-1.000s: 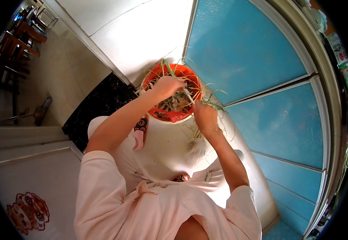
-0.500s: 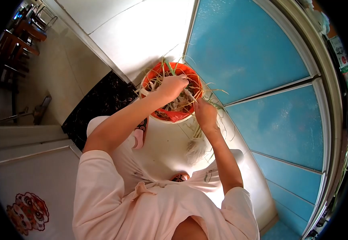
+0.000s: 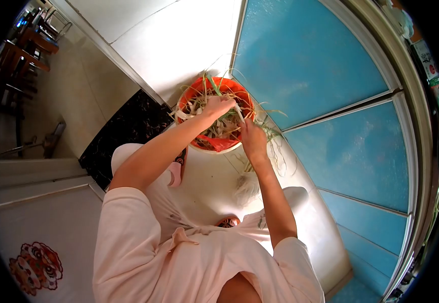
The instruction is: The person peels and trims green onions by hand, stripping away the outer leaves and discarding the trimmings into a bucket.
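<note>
Both of my hands are over a bin lined with a red plastic bag. A pale scallion stalk stretches between them. My left hand is closed in a pinch at the stalk's upper end. Lower and to the right, my right hand wraps round the other end, and its fingers are partly hidden. Dry husks and leaf scraps fill the bin, with thin strands hanging over its rim. On the floor beneath my right wrist lies a bunch of scallions with whitish roots, partly covered by the forearm.
Blue cabinet doors stand close along the right. A white panel is behind the bin. To the left are a black floor strip, a long-handled tool and dark wooden chairs. My knees flank the bin's near side.
My right hand has moved slightly up and left, towards the left hand. The stalk between them now stands more upright. My left hand has shifted a little left.
</note>
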Demonstrator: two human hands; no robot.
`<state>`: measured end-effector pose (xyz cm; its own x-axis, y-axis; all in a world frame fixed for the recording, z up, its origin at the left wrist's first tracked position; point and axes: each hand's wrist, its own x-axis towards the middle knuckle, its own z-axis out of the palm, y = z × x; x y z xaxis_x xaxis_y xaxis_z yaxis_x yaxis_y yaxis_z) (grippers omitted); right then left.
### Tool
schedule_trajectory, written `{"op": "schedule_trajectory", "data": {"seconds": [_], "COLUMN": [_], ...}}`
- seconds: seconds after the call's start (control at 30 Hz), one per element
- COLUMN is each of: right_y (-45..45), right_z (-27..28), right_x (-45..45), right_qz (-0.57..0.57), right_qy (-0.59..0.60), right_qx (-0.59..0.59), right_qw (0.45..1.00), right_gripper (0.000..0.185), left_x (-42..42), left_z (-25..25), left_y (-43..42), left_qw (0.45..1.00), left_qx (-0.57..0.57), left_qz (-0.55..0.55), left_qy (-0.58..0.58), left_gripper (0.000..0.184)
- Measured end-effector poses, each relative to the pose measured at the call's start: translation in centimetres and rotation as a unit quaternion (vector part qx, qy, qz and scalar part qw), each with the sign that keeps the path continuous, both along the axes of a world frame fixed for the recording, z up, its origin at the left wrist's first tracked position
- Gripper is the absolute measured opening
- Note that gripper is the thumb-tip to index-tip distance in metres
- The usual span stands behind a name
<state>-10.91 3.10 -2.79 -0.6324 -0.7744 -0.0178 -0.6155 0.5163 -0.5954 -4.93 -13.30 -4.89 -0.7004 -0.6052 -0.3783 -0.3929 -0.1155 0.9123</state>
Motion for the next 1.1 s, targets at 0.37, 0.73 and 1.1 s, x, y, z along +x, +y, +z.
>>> {"op": "schedule_trajectory", "data": {"seconds": [0.37, 0.73, 1.1], "right_y": [-1.6, -0.4, 4.2], "right_z": [0.4, 0.1, 2.5], "right_x": [3.2, 4.0, 3.1], "right_qz": [0.019, 0.065, 0.063], "right_qy": [-0.021, 0.023, 0.061], "right_qx": [0.084, 0.121, 0.100], "right_qw": [0.996, 0.990, 0.991], "right_gripper": [0.020, 0.022, 0.020], "left_x": [0.0, -0.4, 1.1], "left_z": [-0.2, -6.8, -6.8], "left_y": [0.6, 0.8, -3.6], "left_qw": [0.959, 0.915, 0.909], "left_qx": [-0.206, -0.315, -0.258], "left_qz": [0.090, 0.126, 0.105], "left_qy": [-0.173, -0.217, -0.309], "left_gripper": [0.039, 0.040, 0.034]}}
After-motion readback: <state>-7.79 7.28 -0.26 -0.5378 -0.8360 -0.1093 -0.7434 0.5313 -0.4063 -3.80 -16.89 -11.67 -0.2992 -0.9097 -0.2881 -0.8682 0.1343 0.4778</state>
